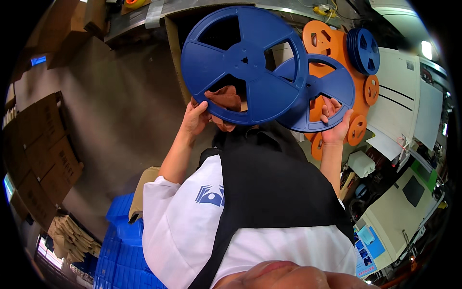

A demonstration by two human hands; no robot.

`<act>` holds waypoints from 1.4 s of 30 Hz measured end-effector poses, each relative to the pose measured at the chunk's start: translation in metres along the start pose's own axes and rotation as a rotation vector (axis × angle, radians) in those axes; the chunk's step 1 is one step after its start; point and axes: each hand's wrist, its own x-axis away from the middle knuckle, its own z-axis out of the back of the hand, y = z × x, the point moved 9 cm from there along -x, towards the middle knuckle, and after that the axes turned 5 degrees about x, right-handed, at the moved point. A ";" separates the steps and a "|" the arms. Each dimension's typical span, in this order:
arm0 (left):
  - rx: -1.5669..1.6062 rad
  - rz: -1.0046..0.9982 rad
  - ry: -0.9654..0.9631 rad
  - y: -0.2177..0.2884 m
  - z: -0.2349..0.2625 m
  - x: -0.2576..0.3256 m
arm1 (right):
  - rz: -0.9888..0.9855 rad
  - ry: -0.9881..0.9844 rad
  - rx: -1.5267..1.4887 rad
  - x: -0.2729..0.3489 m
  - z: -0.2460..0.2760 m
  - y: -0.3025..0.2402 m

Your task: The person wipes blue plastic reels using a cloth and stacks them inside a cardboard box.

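A large blue plastic reel (274,98) is upright in front of me, its open windows showing what lies behind. My left hand (195,117) grips its lower left rim, with a brown cloth (224,98) bunched between hand and reel and poking through a window. To the right, partly behind the first, is a second blue reel (337,82). My right hand (335,120) is closed round its lower right rim, with fingers showing through a window. The two reels overlap; whether they touch I cannot tell.
Several orange reels (357,130) stand behind on the right, with a stack of blue reels (368,50) beside them. An open cardboard box (174,58) is behind the held reel. Blue plastic crates (115,245) sit low left; stacked cartons (43,159) are farther left.
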 end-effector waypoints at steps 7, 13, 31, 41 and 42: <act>0.042 -0.046 0.090 0.000 0.019 0.000 | -0.021 -0.048 -0.036 -0.003 -0.005 0.008; -0.023 -0.077 0.061 0.001 0.034 0.002 | -0.035 -0.020 -0.039 -0.004 0.003 0.008; -1.587 -0.194 0.905 0.057 0.081 -0.052 | -0.051 0.077 0.001 0.004 0.012 0.019; -1.644 -0.228 0.888 0.086 0.098 -0.108 | -0.042 0.124 0.008 0.011 0.017 0.021; -1.660 -0.202 0.860 0.088 0.106 -0.118 | -0.042 0.124 0.003 0.011 0.018 0.022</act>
